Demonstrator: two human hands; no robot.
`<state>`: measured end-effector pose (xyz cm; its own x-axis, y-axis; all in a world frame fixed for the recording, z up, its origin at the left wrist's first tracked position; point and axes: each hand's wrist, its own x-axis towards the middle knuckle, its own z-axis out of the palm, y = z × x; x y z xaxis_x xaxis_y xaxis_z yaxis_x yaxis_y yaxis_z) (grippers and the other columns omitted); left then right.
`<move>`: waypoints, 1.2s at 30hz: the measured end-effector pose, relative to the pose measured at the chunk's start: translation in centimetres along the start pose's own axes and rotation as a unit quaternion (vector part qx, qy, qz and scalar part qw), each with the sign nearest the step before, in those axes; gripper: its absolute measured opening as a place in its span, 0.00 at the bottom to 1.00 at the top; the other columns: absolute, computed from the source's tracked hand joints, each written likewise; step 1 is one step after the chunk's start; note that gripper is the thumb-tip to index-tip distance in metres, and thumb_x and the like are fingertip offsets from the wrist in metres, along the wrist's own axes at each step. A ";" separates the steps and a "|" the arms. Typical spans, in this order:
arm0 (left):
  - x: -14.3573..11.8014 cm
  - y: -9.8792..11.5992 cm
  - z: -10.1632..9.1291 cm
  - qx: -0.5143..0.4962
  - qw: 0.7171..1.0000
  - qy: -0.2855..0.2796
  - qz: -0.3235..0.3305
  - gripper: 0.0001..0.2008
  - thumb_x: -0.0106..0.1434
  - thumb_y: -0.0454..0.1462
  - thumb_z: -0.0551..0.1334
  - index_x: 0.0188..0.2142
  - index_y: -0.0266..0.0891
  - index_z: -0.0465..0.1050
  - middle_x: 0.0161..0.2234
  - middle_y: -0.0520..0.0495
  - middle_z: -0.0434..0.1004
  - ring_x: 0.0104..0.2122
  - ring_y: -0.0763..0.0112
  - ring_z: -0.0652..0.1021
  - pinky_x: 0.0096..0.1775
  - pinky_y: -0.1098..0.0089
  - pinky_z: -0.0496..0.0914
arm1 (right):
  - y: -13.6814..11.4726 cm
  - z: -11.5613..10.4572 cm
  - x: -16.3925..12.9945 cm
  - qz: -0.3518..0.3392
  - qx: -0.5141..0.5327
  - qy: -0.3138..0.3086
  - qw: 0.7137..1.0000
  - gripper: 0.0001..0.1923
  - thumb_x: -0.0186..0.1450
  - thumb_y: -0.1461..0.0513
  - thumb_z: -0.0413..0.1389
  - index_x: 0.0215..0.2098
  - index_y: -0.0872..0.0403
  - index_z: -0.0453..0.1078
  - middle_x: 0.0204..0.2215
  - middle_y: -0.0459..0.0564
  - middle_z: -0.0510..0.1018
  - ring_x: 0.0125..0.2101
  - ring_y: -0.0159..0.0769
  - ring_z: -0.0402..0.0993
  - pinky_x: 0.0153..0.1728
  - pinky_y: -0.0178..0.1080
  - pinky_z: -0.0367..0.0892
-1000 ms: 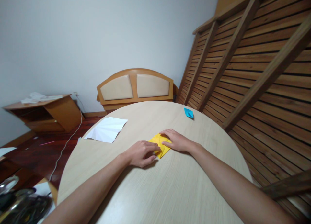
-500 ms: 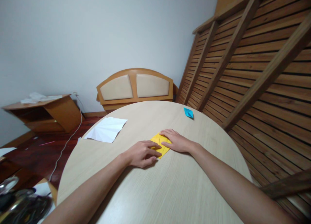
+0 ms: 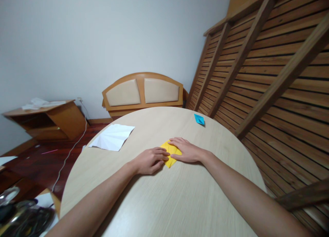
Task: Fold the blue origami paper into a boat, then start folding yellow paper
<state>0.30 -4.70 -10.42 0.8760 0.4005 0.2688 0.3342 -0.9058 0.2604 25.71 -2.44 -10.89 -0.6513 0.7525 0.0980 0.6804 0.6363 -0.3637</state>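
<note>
A folded piece of yellow paper lies on the round table between my two hands, creases showing on its face. My left hand rests on its left edge, fingertips on the paper and thumb lower down by the near-left edge. From the right, my right hand lies flat over the far-right part, its fingers stretched along the far edge and its thumb apart on the paper. Neither hand lifts the sheet. Part of the paper is hidden under the fingers.
On the pale wooden table, a creased white sheet lies at the left. A small folded blue paper piece sits near the far right edge. A slatted wooden panel leans at the right, and a cable crosses the floor.
The left fingers have drawn closer together and back slightly to the left, so more of the yellow paper shows. My right hand has hardly moved.
</note>
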 end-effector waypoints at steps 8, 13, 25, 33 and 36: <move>-0.2 -0.2 0.0 0.022 1.000 0.000 -0.011 0.15 0.69 0.34 0.54 0.52 0.40 0.73 0.61 0.40 0.67 0.59 0.60 0.70 0.59 0.57 0.66 | -0.1 0.0 0.0 0.013 0.002 -0.021 1.000 0.41 0.64 0.42 0.52 0.68 0.55 0.56 0.67 0.58 0.58 0.68 0.50 0.48 0.67 0.51 0.46; 0.0 -0.1 0.0 0.021 1.000 -0.015 -0.008 0.16 0.69 0.34 0.52 0.53 0.40 0.70 0.62 0.42 0.67 0.61 0.61 0.69 0.62 0.56 0.62 | -0.4 0.2 0.0 0.016 -0.002 -0.024 1.000 0.46 0.62 0.39 0.53 0.69 0.56 0.54 0.68 0.59 0.55 0.69 0.51 0.45 0.67 0.52 0.43; 0.4 0.1 -0.1 0.024 0.999 -0.016 -0.014 0.19 0.69 0.34 0.52 0.58 0.40 0.66 0.60 0.43 0.70 0.60 0.61 0.69 0.63 0.57 0.62 | -1.3 0.6 -0.1 -0.009 0.012 -0.015 1.000 0.50 0.59 0.41 0.58 0.71 0.54 0.49 0.71 0.59 0.47 0.69 0.53 0.40 0.67 0.54 0.42; 0.4 0.0 -0.1 0.037 0.999 -0.028 -0.002 0.20 0.69 0.34 0.52 0.58 0.40 0.69 0.60 0.42 0.70 0.60 0.62 0.69 0.64 0.58 0.59 | -2.0 0.3 -0.1 -0.012 0.021 -0.024 0.999 0.49 0.58 0.41 0.59 0.70 0.52 0.51 0.71 0.58 0.48 0.69 0.54 0.40 0.67 0.54 0.42; 0.5 0.0 -0.1 0.031 0.999 -0.026 0.004 0.20 0.69 0.34 0.52 0.59 0.42 0.69 0.59 0.43 0.71 0.60 0.62 0.69 0.63 0.57 0.60 | -2.2 0.3 -0.2 -0.019 0.019 -0.024 0.999 0.48 0.59 0.41 0.58 0.70 0.52 0.51 0.71 0.58 0.48 0.69 0.53 0.41 0.67 0.54 0.43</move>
<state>0.65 -4.50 -10.17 0.8952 0.3871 0.2207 0.3470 -0.9163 0.1999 24.23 -3.99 -10.42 -0.6918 0.7188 0.0687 0.6429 0.6565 -0.3947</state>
